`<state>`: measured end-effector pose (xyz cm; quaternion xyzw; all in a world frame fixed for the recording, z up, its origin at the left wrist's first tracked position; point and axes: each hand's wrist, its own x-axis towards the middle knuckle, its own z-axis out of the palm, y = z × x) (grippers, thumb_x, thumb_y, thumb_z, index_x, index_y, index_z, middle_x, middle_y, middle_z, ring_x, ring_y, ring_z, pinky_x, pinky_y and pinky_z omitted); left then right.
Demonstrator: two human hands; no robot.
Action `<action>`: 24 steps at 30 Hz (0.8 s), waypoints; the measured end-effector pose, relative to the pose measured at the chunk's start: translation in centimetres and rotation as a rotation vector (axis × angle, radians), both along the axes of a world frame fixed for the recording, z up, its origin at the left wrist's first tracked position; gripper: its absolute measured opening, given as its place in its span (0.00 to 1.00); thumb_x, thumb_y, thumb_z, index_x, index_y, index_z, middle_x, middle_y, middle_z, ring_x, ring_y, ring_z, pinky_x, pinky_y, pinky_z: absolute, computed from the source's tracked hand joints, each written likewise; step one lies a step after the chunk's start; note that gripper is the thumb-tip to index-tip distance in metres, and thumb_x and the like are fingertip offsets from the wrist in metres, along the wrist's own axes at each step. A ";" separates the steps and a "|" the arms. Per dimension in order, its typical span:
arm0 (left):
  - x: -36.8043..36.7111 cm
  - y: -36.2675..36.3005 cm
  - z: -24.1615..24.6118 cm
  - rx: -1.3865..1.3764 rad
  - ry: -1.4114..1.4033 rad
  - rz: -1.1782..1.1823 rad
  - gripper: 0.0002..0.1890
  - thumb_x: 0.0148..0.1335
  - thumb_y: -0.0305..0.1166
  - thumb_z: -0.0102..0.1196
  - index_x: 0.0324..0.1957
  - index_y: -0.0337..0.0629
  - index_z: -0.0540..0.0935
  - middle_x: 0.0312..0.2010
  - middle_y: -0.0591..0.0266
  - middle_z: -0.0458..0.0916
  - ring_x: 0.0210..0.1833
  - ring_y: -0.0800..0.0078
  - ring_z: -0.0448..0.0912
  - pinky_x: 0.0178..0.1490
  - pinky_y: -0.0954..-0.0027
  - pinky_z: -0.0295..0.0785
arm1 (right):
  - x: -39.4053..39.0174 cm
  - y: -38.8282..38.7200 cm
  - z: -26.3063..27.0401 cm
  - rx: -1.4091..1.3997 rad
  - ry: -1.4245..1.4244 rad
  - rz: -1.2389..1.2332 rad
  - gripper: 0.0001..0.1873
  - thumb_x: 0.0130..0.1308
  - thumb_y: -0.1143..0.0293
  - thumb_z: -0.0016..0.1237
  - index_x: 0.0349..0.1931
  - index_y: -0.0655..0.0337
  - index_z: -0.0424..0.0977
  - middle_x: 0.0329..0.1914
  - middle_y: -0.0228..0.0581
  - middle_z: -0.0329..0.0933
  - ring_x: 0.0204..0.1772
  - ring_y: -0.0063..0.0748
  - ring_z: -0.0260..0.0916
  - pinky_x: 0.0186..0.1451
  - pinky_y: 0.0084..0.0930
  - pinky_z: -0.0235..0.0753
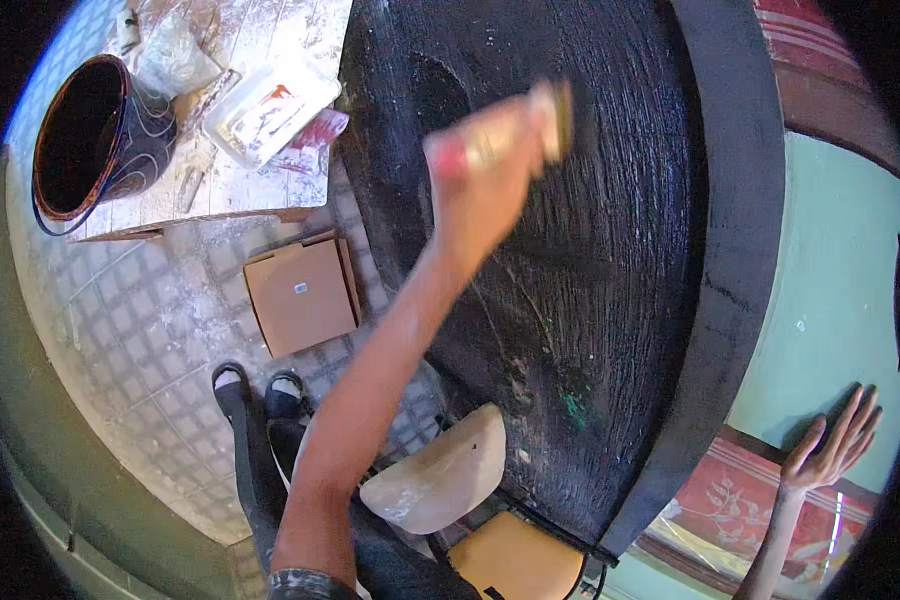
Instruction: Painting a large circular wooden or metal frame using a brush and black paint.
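My left hand (484,184) is closed around a wide paintbrush (555,124), blurred by motion. The brush has a pale head and a red and cream handle. It is over a black surface (607,247) with wood-grain ridges; whether the bristles touch it I cannot tell. A few green specks and a rough worn patch show low on that surface. Off to the right, my right hand (832,450) has its fingers spread and holds nothing. It appears to lean on a pale green panel (832,285), beyond the dark grey border (742,202) of the black surface.
A paint-spattered table (255,191) bears a dark bucket (146,142), a white plastic tub (270,112) and a clear plastic bag (172,60). On the tiled floor lies a cardboard box (304,296). A chair (442,472) stands close by my legs, near a tan seat (521,555).
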<state>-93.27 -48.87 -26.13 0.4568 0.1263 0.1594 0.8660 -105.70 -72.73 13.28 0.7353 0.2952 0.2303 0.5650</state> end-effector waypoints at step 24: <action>-2.3 -6.2 2.0 -0.008 0.099 0.343 0.11 0.59 0.30 0.64 0.39 0.32 0.85 0.34 0.53 0.87 0.31 0.73 0.85 0.35 0.72 0.78 | -0.9 4.8 -1.1 -0.723 -0.344 -0.873 0.26 0.75 0.60 0.31 0.69 0.60 0.63 0.74 0.42 0.60 0.77 0.50 0.50 0.76 0.47 0.47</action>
